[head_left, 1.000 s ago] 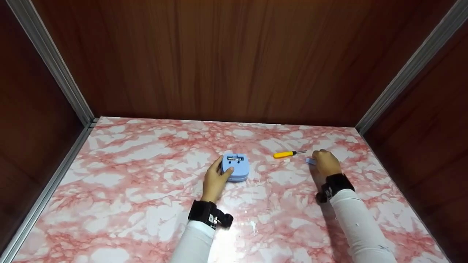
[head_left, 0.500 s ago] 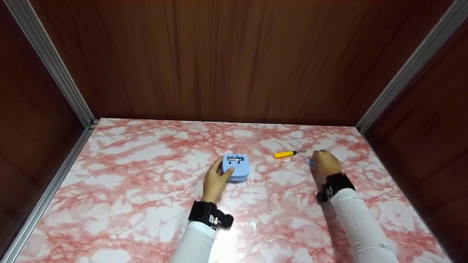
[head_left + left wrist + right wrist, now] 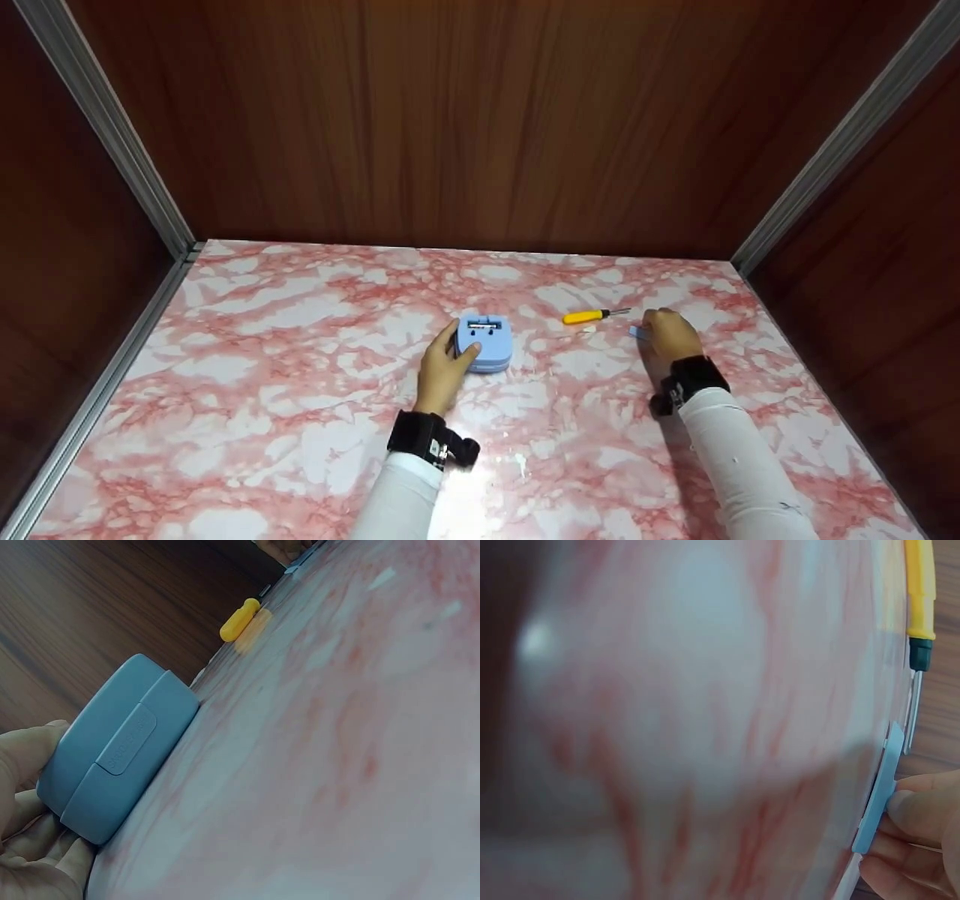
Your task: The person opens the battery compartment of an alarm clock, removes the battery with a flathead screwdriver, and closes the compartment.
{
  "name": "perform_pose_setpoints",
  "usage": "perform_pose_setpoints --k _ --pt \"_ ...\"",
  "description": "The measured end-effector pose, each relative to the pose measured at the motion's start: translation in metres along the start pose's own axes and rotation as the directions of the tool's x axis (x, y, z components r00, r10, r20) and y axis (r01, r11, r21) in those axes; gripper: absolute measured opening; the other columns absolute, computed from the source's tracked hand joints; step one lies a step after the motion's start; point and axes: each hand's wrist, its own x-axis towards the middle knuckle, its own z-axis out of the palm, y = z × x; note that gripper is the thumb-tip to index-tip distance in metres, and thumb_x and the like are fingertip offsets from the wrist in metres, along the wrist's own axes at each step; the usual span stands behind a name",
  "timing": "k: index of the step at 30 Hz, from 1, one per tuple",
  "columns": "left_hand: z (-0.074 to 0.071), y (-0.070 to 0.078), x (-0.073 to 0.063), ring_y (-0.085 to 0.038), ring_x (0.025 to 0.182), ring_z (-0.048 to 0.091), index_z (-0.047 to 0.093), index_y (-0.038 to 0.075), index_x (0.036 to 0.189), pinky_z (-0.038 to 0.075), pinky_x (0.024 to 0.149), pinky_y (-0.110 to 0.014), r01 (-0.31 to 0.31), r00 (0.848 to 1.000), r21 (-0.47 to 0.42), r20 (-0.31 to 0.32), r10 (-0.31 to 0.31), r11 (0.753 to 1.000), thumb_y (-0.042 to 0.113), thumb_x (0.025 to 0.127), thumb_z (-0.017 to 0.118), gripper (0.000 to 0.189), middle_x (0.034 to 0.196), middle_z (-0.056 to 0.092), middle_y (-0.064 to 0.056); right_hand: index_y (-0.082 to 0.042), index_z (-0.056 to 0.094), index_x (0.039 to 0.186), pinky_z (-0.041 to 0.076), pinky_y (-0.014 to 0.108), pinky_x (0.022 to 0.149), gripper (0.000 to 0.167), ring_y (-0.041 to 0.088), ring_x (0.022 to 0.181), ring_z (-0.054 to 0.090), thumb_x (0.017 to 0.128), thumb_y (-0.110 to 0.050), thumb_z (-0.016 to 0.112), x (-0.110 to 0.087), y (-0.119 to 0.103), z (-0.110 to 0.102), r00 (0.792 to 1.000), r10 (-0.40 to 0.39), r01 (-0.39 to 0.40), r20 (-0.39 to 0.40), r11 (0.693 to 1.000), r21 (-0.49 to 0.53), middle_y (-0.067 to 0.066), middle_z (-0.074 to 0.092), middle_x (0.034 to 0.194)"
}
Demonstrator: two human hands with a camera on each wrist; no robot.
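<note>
Left hand (image 3: 442, 367) grips the blue box (image 3: 484, 343) near desk (image 3: 262, 390) centre, thumb on its top face, fingers curled along its 9 o'clock side; the left wrist view shows the box (image 3: 120, 754) sitting flat, a snapped-in panel on its side wall. Right hand (image 3: 670, 335) at 3 o'clock of the box, well apart, fingertips (image 3: 911, 810) pinching a small flat blue piece (image 3: 637, 332) that lies on the desk; in the right wrist view the piece (image 3: 877, 795) is edge-on, touching the surface. Yellow screwdriver (image 3: 592, 316) lies untouched between box and right hand, tip toward the blue piece.

Versus a second ago: almost nothing moved. Both hands hold the same grips, box, piece and screwdriver sit where they were. Reads as a pause at the grasp: the piece isn't lifted off yet.
</note>
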Motion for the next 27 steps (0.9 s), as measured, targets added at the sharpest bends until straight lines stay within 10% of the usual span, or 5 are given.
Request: perform_pose_setpoints --k 18,27 --pt "-0.001 0.0 -0.001 -0.026 0.132 0.044 0.041 0.011 0.147 0.037 0.107 -0.035 -0.006 1.0 -0.008 0.008 0.006 1.0 0.027 0.088 0.072 0.069 0.146 0.043 -0.014 0.002 0.058 0.08 0.05 0.051 0.058 0.007 0.037 0.07 0.06 0.085 0.007 0.057 0.002 0.002 0.002 0.997 -0.028 0.025 -0.072 0.998 -0.05 0.019 0.056 0.074" --pt "0.0 -0.001 0.0 -0.025 0.132 0.043 0.042 0.011 0.147 0.037 0.107 -0.033 -0.001 1.0 0.012 0.002 0.001 1.0 0.028 0.088 0.072 0.068 0.147 0.043 -0.013 0.004 0.063 0.11 0.053 0.055 0.068 0.021 0.041 0.083 0.061 0.09 -0.003 0.063 0.008 -0.023 0.003 0.993 -0.034 0.025 -0.115 0.996 -0.082 0.023 0.061 0.094"
